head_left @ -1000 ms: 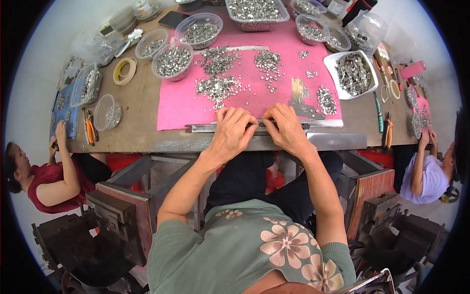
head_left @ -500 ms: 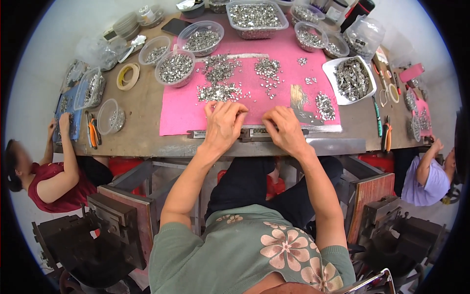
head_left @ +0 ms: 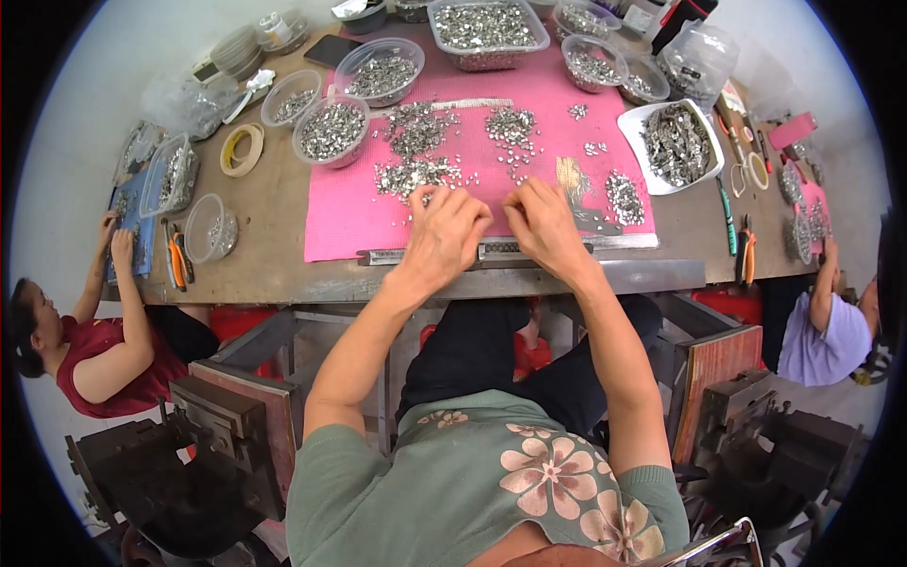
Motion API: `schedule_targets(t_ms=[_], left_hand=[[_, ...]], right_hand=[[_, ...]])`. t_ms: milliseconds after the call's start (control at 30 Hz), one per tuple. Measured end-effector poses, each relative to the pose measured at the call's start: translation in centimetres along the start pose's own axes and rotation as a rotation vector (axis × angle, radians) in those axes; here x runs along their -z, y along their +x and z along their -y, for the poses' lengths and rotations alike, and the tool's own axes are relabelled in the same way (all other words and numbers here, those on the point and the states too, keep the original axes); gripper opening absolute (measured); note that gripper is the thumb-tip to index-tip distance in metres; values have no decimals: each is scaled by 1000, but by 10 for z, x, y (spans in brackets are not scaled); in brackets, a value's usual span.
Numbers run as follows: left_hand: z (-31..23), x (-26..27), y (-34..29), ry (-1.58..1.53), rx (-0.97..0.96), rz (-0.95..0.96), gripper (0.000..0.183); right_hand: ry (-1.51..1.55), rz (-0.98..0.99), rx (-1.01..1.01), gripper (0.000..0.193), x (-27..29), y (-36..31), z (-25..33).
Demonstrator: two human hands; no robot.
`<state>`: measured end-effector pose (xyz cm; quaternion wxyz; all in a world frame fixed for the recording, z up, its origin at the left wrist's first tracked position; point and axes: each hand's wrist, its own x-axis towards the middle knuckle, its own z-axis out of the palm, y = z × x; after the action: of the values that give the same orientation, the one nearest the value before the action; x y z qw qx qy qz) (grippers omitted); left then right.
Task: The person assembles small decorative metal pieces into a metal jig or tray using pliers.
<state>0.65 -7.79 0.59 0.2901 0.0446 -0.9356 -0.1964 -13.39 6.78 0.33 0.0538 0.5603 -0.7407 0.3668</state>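
My left hand [head_left: 446, 227] is over the front of a pink mat [head_left: 340, 222], its fingers curled and pressed together. Beside it, my right hand [head_left: 543, 225] has thumb and fingers closed in a pinch. Anything held in either hand is too small or hidden to make out. Below and between them runs a narrow slotted metal bar [head_left: 501, 250] along the bench's front edge. Loose small silvery metal pieces lie just beyond my left hand in a pile [head_left: 416, 175], with another pile [head_left: 511, 126] farther back. A smaller heap [head_left: 624, 197] is right of my right hand.
Clear tubs [head_left: 333, 132] of metal pieces and a large full container [head_left: 488, 33] line the back. A white dish [head_left: 676, 146] holds darker pieces. Tape [head_left: 242, 149] and orange-handled pliers [head_left: 177, 257] lie left, more pliers [head_left: 745, 253] right. Co-workers sit at both sides.
My left hand has shifted a little right, its fingers bunched closer. My right hand has risen slightly away from the metal bar. The view has shifted slightly.
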Motion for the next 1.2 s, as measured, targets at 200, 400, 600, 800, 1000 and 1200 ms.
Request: schedule_targets(t_ms=[200, 400, 600, 800, 1000, 1200], left_hand=[[-28, -8, -18, -159, -45, -26, 13], [-33, -14, -22, -126, -39, -40, 14], [-13, -9, -17, -84, 44, 0, 27], [29, -2, 13, 148, 128, 254, 48], [18, 23, -9, 122, 26, 409, 45], [19, 32, -29, -53, 47, 231, 30]], right_hand=[[126, 68, -12, 14, 27, -34, 19], [2, 20, 65, 17, 23, -42, 22], [17, -1, 91, 15, 25, -45, 21], [7, -29, 42, 17, 22, -35, 21], [-24, -29, 19, 18, 24, -31, 13], [-24, -27, 39, 16, 19, -16, 10]])
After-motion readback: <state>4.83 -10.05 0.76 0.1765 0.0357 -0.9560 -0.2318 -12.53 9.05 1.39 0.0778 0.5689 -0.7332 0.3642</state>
